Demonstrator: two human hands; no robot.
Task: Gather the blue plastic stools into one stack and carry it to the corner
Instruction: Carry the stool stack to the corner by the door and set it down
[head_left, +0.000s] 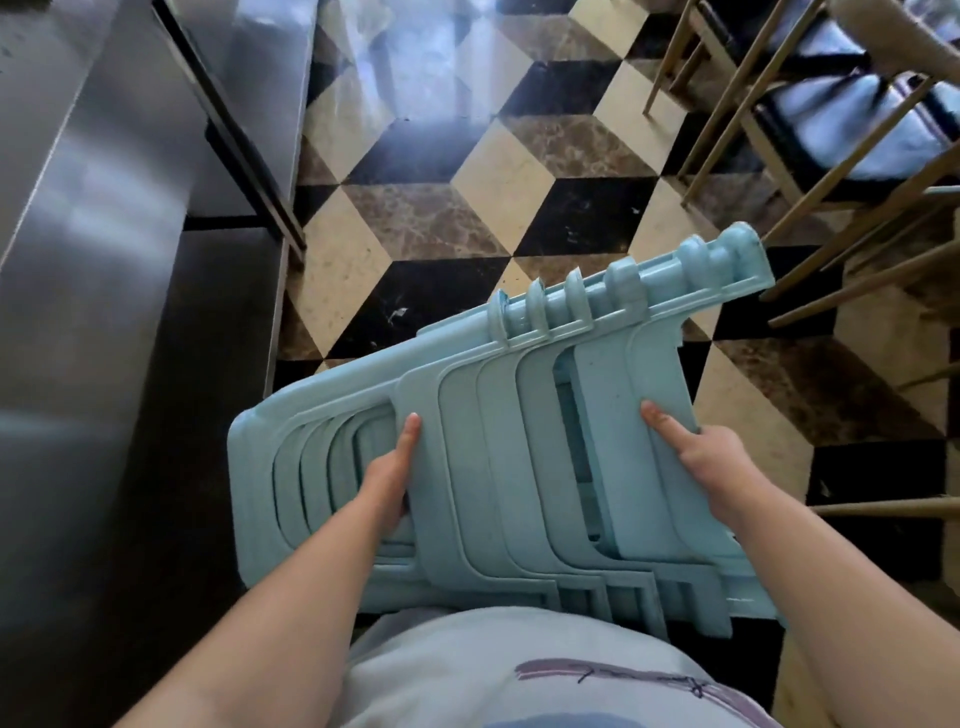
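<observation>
Filling the lower middle of the frame, the stack of blue plastic stools (519, 415) lies tipped on its side, held off the checkered floor (415, 218) against the person's light shirt (519, 675). The left hand (387, 478) has its grip clamped on a leg edge, thumb on top and fingers curled underneath. The right hand (701, 452) clasps the innermost stool's leg likewise. A steel cabinet (104, 260) fills the left; wooden chairs (831, 130) stand upper right.

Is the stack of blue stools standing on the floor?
No, the stack of stools is tipped on its side and held up off the floor by the left hand and right hand.
</observation>
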